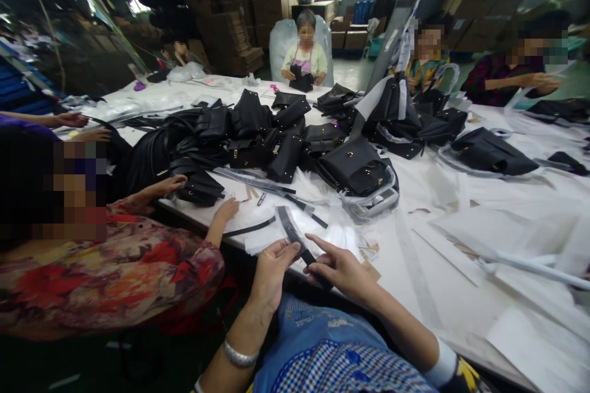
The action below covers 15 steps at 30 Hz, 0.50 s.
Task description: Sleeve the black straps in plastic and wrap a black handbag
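Near the table's front edge, a black strap (291, 227) slants between my two hands, its upper end covered in thin clear wrap. My left hand (276, 264) pinches the strap's middle between thumb and fingers. Lower down, my right hand (341, 270) is closed around the strap, with the index finger stretched out along it; the strap's lower end is partly hidden by these fingers. Just beyond lie white wrapping sheets (341, 230) and a loose black strip (249, 227). A black handbag (354, 166) with gold fittings and a plastic-wrapped handle rests farther back.
Many black bags (251, 113) are heaped mid-table, beside a pile of black straps (152, 147). A co-worker in a floral top (115, 264) reaches in close on my left. Other people sit around the table. White sheets (539, 344) cover the right side; a metal post (391, 24) rises behind.
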Motion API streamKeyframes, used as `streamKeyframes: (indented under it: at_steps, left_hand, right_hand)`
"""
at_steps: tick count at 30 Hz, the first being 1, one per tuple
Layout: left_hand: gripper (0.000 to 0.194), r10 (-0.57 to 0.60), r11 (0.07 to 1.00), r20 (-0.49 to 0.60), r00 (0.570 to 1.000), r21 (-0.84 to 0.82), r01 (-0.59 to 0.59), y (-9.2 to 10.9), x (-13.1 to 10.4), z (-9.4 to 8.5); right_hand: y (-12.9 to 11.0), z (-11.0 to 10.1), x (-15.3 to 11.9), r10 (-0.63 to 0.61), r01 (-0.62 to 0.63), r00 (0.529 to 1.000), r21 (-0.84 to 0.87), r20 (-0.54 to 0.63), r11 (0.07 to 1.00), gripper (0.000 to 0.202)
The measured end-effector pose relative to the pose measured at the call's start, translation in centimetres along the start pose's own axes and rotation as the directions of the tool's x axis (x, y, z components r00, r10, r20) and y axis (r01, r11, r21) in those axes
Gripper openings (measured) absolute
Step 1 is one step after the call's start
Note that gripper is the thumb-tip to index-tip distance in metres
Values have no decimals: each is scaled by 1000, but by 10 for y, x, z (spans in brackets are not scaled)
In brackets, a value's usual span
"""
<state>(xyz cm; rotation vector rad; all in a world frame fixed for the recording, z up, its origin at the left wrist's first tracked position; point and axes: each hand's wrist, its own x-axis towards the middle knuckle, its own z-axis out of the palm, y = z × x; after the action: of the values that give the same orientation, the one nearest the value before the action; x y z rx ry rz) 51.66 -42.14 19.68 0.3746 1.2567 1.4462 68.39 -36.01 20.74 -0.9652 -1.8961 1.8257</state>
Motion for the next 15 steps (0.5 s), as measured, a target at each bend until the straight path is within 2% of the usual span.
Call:
streamKeyframes:
  at_steps: [5,7,10,12,13,15]
  left_hand:
    - [29,26,1000,38,999,11,-26,8,-6,6]
    - [25,42,999,60,997,27,-43,17,-11,11]
    - [20,6,998,171,985,54,-15,31,-24,24]
    - [21,-71,996,319,945,82,47,41,-38,34]
    - [23,-117,991,398,910,110,79,46,-47,38]
    - [26,-180,978,506,844,184,98,61,-68,40]
  right_hand:
    - [-2,-6,11,-62,59,997,-57,-44,997,57]
    - [-1,-14,15,-165,149,980,-136,-113,979,55]
    - [-4,-20,28,-410,361,900,-279,-144,890,71]
    - [-10,-22,41,-529,475,840,-311,-116,823,72]
    - [-14,-23,47,-562,513,820,-301,-104,804,62]
    - [-20,-29,55,-575,538,811,-245,-108,806,31]
